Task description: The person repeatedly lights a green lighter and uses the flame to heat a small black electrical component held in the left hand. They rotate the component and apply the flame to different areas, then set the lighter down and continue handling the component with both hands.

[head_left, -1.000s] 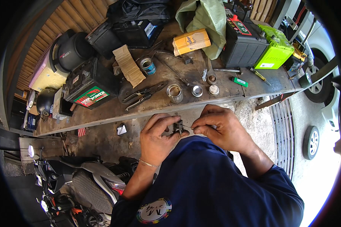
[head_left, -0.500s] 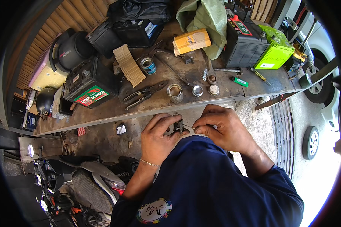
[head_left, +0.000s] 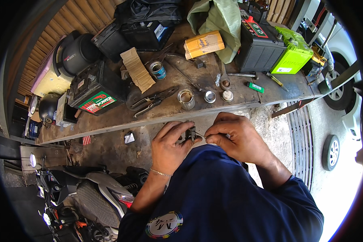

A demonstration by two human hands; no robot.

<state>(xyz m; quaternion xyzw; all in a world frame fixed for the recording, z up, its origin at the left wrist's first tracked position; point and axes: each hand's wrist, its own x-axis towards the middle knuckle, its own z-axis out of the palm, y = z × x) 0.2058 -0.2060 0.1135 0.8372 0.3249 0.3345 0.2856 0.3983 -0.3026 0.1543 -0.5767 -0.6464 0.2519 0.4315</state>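
In front of my body, just off the bench's near edge, my left hand (head_left: pixel 171 141) grips a small dark metal part (head_left: pixel 193 133) between thumb and fingers. Its exact kind is too small to make out. My right hand (head_left: pixel 236 135) pinches a thin wire-like piece (head_left: pixel 201 135), whose far end meets the dark part. On the bench beyond my hands stand a glass jar (head_left: pixel 186 99) with brownish content, a small open tin (head_left: pixel 209 97) and a small white-topped container (head_left: pixel 227 96). Pliers (head_left: pixel 155 100) lie left of the jar.
The wooden bench (head_left: pixel 165 115) carries car batteries, among them a black one (head_left: pixel 97 90) and a bright green one (head_left: pixel 293 52). A blue can (head_left: pixel 157 70), a yellow box (head_left: pixel 204 44), a green lighter (head_left: pixel 255 87) and a screwdriver (head_left: pixel 278 81) lie there too. A motorcycle (head_left: pixel 97 197) stands at lower left.
Both hands stay almost in place with the same grips. The thin piece and my right fingertips have shifted very slightly against the dark part.
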